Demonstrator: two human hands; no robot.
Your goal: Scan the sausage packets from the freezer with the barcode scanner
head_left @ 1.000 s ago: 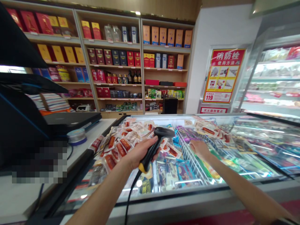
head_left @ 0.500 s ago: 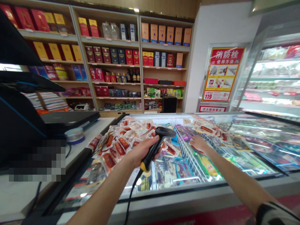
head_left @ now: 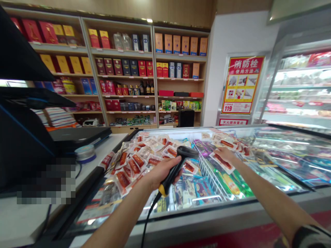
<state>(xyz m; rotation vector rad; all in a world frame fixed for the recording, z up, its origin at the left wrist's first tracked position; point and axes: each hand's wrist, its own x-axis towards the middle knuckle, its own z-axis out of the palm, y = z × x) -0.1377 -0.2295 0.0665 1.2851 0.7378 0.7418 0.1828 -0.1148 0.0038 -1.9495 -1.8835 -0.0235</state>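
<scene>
My left hand (head_left: 165, 172) is wrapped round the handle of a black and yellow barcode scanner (head_left: 174, 170), its head pointing right and its cord hanging down. To the right, my right hand (head_left: 224, 155) grips the upper edge of a clear pack with a reddish-brown sausage (head_left: 222, 162), above the glass top of a chest freezer (head_left: 165, 215). A pile of similar sausage packs (head_left: 134, 163) lies on the glass to the left of the scanner. A smaller group of packs (head_left: 229, 143) lies just beyond my right hand.
A white counter (head_left: 15, 220) with a black screen unit (head_left: 23, 137), a dark flat device (head_left: 80, 136) and a roll of tape (head_left: 85, 153) stands at left. Boxed goods fill shelves (head_left: 124, 93) behind. An upright chiller (head_left: 297, 89) stands at right.
The sausage pack in my right hand has turned so its face shows. My left hand and the scanner have shifted slightly right and down in view, and the camera has tilted up a little.
</scene>
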